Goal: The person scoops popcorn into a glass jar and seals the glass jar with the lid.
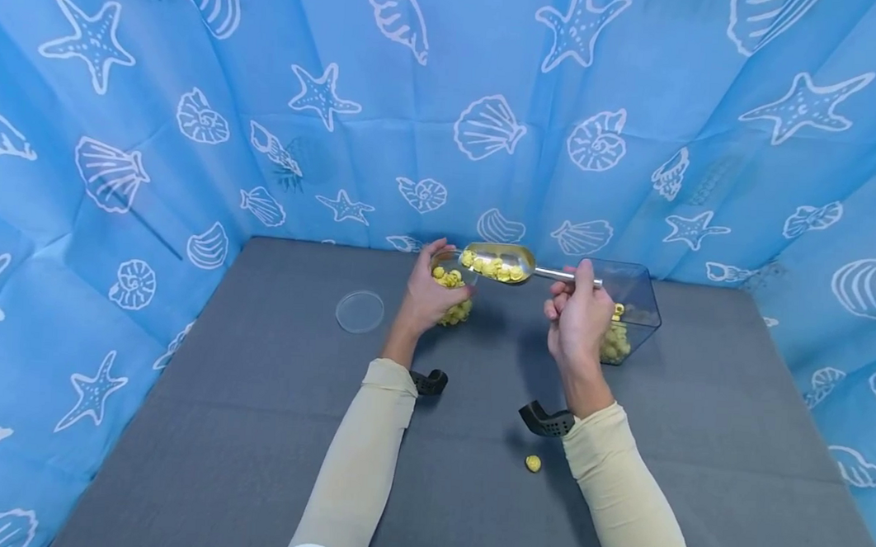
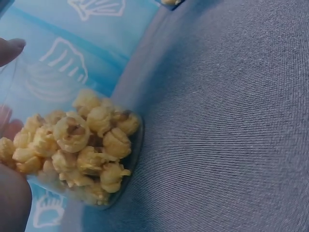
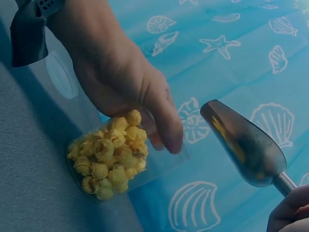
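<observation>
My left hand (image 1: 429, 294) grips a clear jar (image 1: 475, 269) that stands on the table, its thumb and fingers curled round the upper wall. Yellow popcorn (image 2: 82, 150) fills the lower part of the jar. In my right hand (image 1: 584, 318) is the handle of a metal scoop (image 1: 509, 263), held level with popcorn lying in its bowl. The scoop's tip overlaps the jar's mouth in the head view; in the right wrist view the scoop (image 3: 246, 145) shows above and apart from the rim. Beside my right hand stands a clear square container (image 1: 640, 317) with more popcorn in its bottom.
A round clear lid (image 1: 360, 311) lies on the grey table (image 1: 251, 429) left of the jar. One loose piece of popcorn (image 1: 533, 463) rests near the right forearm. A blue curtain (image 1: 417, 99) with shell prints hangs right behind the table's back edge.
</observation>
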`<state>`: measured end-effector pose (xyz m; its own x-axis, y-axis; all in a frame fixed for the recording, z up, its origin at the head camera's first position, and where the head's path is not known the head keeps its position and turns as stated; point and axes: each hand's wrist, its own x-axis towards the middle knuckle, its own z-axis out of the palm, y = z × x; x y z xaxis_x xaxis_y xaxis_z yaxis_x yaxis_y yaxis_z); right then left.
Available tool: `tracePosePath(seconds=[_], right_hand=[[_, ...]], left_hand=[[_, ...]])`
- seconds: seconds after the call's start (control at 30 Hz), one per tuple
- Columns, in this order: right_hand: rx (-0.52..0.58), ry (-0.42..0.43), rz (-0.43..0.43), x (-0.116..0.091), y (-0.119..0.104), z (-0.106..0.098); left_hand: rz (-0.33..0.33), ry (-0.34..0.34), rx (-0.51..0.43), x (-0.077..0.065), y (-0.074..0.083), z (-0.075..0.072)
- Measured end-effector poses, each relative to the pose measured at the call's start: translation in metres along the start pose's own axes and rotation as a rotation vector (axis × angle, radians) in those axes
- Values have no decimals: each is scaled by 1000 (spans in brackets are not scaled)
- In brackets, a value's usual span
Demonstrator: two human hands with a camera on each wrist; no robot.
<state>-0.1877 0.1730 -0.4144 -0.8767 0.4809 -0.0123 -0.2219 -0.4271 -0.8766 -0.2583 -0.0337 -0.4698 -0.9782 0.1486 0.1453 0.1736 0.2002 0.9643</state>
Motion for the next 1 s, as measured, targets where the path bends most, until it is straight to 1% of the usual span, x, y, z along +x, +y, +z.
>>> tracePosePath(seconds=[0.13,0.27,0.47,0.6,0.7,0.8,1.0], right_hand=[[-10,-2,0,-1,4,-1],[-32,-10,-11,-1,8,-1],[-100,-29,-34,-3,12,0],[-139,-47,-78,-4,11,2],[-176,-61,-141,-3,8,2],[-263,-69,-225,-5,3,4],[-534,-58,-378,-13,-7,12]], left_hand=[[-4,21,-10,1,-3,3],[1,24,-4,2,-4,3],[14,31,2,1,-3,3],[16,29,1,1,-4,3],[10,26,1,1,-4,2],[2,27,2,1,-3,2],[6,22,-15,2,-4,1]])
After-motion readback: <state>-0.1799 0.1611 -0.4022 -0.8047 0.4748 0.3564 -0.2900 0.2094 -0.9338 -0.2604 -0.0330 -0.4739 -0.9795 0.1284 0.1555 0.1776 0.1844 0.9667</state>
